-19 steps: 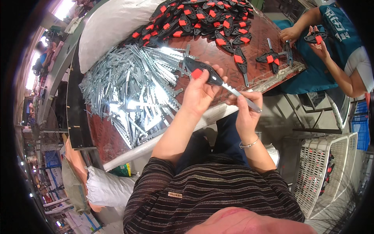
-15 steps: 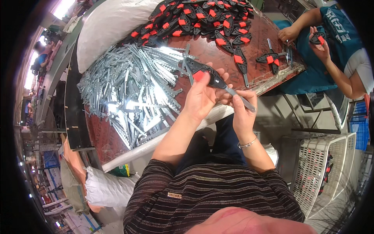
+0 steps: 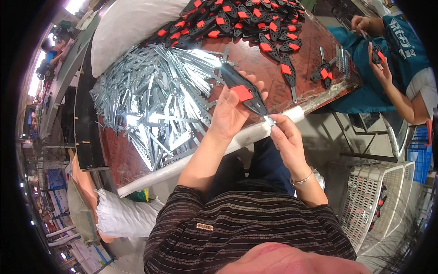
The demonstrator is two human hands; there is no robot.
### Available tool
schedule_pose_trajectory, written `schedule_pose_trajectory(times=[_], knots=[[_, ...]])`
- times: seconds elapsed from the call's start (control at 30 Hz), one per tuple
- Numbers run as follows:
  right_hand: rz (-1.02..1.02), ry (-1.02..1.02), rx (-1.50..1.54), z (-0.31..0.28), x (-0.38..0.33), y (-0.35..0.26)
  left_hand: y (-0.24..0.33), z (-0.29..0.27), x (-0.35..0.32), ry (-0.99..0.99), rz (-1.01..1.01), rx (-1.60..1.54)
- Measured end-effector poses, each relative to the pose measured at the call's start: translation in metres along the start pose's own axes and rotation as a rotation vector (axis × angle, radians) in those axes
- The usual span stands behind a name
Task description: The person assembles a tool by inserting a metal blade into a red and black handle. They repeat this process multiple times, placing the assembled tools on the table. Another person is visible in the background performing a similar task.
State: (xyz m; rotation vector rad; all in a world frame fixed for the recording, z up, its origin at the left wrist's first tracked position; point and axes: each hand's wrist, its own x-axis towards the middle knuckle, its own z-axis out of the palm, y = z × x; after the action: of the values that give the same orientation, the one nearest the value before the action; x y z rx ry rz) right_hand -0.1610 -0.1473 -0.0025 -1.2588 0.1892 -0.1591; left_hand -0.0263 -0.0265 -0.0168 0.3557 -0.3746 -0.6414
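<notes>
My left hand [image 3: 226, 114] holds a black, leaf-shaped plastic clamp part [image 3: 258, 106], its thumb against the red block [image 3: 243, 92] at the middle. From the part's lower right tip a short end of a flat metal strip [image 3: 270, 120] sticks out. The thumb and fingers of my right hand [image 3: 287, 137] pinch that end. How far the strip runs inside the part is hidden. Left of my hands spreads a heap of shiny toothed metal strips [image 3: 155, 100] on the red-brown table [image 3: 237, 52].
Black and red clamp parts [image 3: 255, 18] are piled at the far side. Two assembled pieces, one a clamp [image 3: 289, 75], lie to the right. A co-worker's hand [image 3: 383, 73] holds a similar part. A white sack [image 3: 132, 34] and a crate [image 3: 369, 201] flank the table.
The metal strip's long projecting end has become short, with my right fingers close to the plastic tip. The clamp part's face has turned upward. A co-worker's other hand has risen off the table edge.
</notes>
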Motion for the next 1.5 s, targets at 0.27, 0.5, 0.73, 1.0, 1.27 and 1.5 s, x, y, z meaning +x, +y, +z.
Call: schedule_pose_trajectory(times=[0.27,0.5,0.73,1.0,1.27,1.5], knots=[[-0.269,0.073,-0.290,0.010,0.022,0.000,-0.008,0.006,0.002,0.027,0.012,0.060],[-0.382,0.304,-0.649,-0.023,0.064,0.015,0.010,-0.022,0.021,0.239,0.137,0.257],[-0.710,0.408,-1.541,-0.009,0.102,-0.003,0.040,-0.040,0.016,0.624,0.528,0.465],[-0.393,0.104,-1.488,0.051,0.158,0.055,0.032,-0.035,0.015,0.594,0.518,0.698],[-0.334,0.178,-1.231,0.012,0.111,0.030,0.023,-0.021,0.051,0.439,0.375,1.043],[-0.193,0.175,-0.611,-0.017,0.065,0.052,-0.026,-0.065,0.184,0.281,0.010,1.644]])
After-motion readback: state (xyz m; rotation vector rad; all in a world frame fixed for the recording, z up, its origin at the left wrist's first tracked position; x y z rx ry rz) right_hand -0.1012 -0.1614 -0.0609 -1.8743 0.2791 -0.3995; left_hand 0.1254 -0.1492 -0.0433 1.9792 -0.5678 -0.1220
